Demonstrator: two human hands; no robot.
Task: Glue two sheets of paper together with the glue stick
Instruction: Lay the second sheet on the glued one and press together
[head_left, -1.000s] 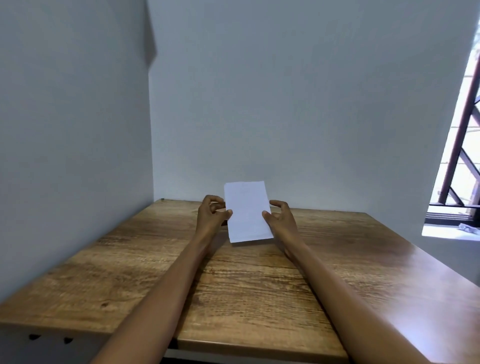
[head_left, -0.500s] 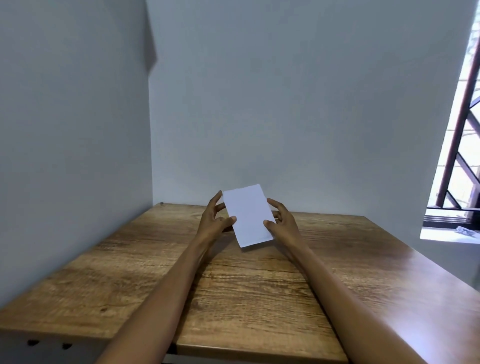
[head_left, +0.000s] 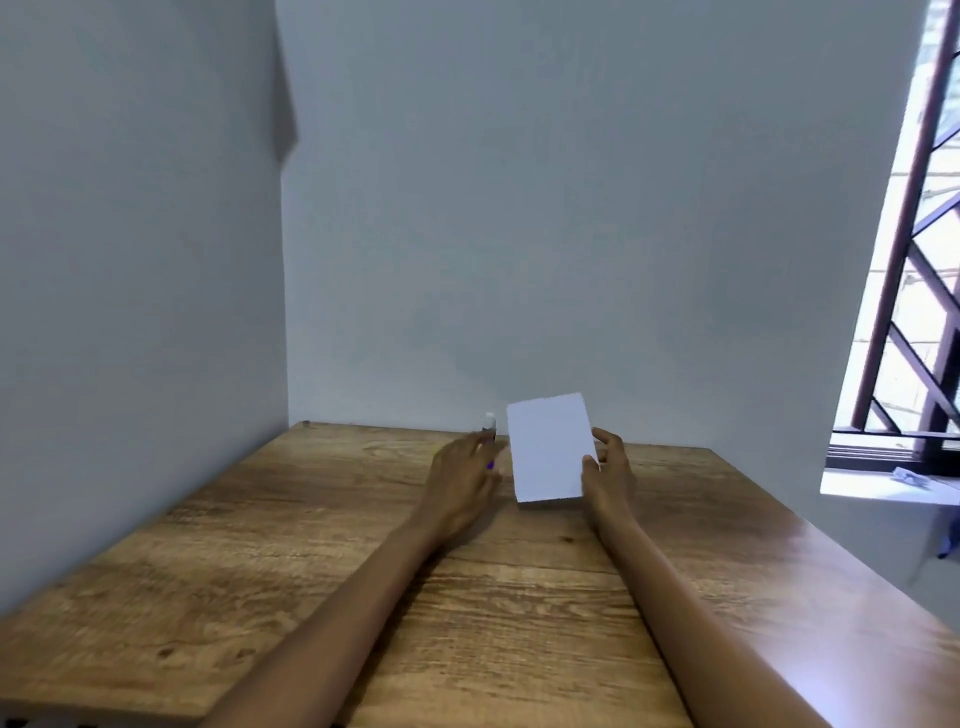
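A small white sheet of paper (head_left: 549, 448) is held upright above the wooden table (head_left: 322, 561), near its far edge. My right hand (head_left: 609, 475) grips the sheet's right edge between thumb and fingers. A glue stick (head_left: 489, 422) with a white cap and purple body stands just left of the sheet. My left hand (head_left: 460, 483) is at the glue stick, with its blurred fingers on either side of the body. The stick's lower part is hidden behind that hand. Whether the hand grips the stick is not clear. Only one sheet can be told apart.
Grey walls close off the table at the back and left. A window with a dark metal grille (head_left: 914, 291) and a white sill (head_left: 883, 488) is on the right. The table's right edge (head_left: 852, 566) drops off beside it.
My left hand has let go of the paper and moved left to the glue stick. My right hand alone now holds the sheet, shifted slightly right. The glue stick has come into view.
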